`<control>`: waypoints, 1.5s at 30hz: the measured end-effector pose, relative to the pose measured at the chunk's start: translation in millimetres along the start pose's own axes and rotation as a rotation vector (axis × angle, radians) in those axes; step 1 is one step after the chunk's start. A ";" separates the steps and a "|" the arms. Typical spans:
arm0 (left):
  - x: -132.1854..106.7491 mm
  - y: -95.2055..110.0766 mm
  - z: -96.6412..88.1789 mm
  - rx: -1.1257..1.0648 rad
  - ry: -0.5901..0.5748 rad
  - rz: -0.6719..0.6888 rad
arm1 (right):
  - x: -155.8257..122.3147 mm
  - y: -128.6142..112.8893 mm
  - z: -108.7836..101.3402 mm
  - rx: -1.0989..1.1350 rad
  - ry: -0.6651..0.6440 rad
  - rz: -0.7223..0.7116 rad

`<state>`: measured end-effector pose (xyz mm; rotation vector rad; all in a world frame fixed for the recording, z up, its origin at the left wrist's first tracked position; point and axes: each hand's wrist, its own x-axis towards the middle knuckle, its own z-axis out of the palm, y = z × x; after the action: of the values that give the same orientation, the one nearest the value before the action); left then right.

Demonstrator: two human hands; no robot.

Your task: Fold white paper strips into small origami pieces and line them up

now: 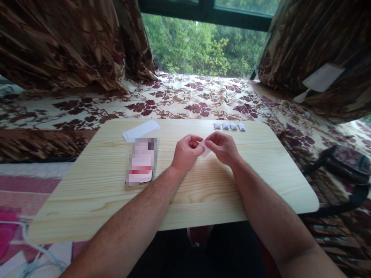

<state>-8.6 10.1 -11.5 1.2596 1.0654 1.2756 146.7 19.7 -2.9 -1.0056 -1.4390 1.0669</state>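
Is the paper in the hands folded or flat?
Folded, it seems: the small paper is bent, pinched by left hand and right hand.

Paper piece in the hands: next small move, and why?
Likely crease the next fold. The left hand and right hand both pinch the small white paper piece above the wooden table, and it looks flatter than the four folded paper shapes lined up beyond.

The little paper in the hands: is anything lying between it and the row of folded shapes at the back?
Nothing visible does. The left hand and right hand pinch the little paper; past the right hand, only bare table lies before the row of folded shapes.
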 end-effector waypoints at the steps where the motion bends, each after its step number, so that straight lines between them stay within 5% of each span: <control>1: 0.3 -0.6 -0.1 -0.003 -0.002 0.002 | -0.2 0.1 0.3 -0.003 0.008 -0.003; 45: -1.4 2.5 0.9 0.054 0.094 0.000 | -3.1 -1.7 6.0 0.061 0.023 0.052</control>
<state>-8.0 8.4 -9.1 1.2500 1.1732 1.3243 141.1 15.6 -2.4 -1.0127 -1.3604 1.1272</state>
